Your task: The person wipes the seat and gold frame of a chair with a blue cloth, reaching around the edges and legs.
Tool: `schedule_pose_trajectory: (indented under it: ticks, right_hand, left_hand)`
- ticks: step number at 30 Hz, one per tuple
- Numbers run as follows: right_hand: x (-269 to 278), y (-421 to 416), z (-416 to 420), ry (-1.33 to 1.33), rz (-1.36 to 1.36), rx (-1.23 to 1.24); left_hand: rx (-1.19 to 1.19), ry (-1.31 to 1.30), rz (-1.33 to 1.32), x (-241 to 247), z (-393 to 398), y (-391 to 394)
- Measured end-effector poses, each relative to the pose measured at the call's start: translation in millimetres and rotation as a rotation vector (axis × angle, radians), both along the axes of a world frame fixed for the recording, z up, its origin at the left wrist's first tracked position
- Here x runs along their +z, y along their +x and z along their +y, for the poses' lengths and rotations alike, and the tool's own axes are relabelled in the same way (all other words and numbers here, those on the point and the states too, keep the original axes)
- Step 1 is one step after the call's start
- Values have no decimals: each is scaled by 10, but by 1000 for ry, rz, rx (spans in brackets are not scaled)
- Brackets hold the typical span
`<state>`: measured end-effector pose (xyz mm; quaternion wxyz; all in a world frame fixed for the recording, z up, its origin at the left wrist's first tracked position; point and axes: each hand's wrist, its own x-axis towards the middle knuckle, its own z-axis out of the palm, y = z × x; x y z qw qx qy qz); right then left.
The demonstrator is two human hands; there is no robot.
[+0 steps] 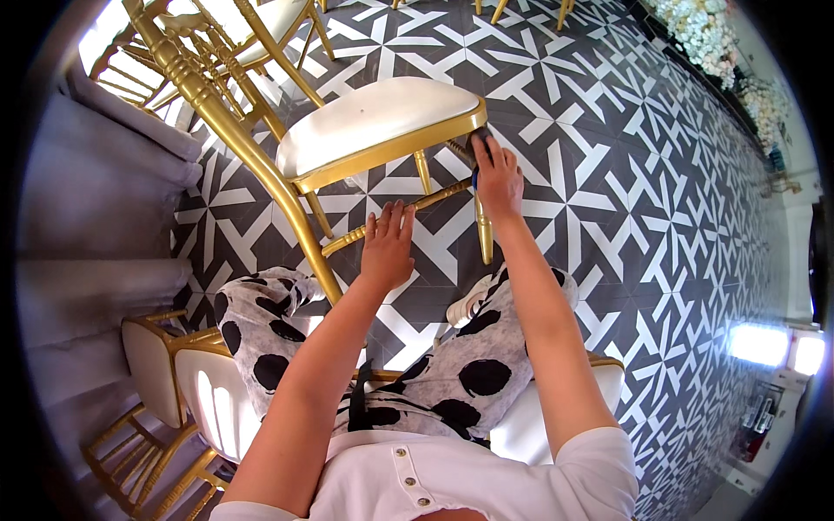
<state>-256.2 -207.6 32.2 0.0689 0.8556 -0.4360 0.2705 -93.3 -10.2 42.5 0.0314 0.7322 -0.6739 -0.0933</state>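
Observation:
A gold chair [391,156] with a white padded seat [384,117] stands before me, its back towards the left. My right hand [498,176] grips a dark object [481,140], perhaps a cloth or brush, against the top of the chair's near front leg [483,231]. What exactly the object is cannot be made out, as my fingers cover much of it. My left hand [389,244] rests with its fingertips at the turned gold side rung [443,194] below the seat; its fingers are extended and nearly side by side.
More gold chairs [287,23] stand at the upper left, and others [212,391] at the lower left. Grey curtains [98,189] hang along the left. The floor [567,202] is patterned in dark grey and white. White flowers [700,32] line the upper right.

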Motion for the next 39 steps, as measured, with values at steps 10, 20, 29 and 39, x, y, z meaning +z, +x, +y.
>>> schedule_pose_trajectory:
  ticks: [10,20,29,39]
  right_hand:
    - [-155,-10,-31,219,-210,-41]
    - [-461,-61,274,472,-391,-178]
    - [-707,-56,364,478,-484,-254]
    - [-847,-26,646,604,-513,-449]
  left_hand:
    - [10,19,-12,-21,-4,-1]
    - [5,42,37,-6,-34,5]
    - [-12,54,40,23,-56,20]
    - [-27,40,44,-14,-37,54]
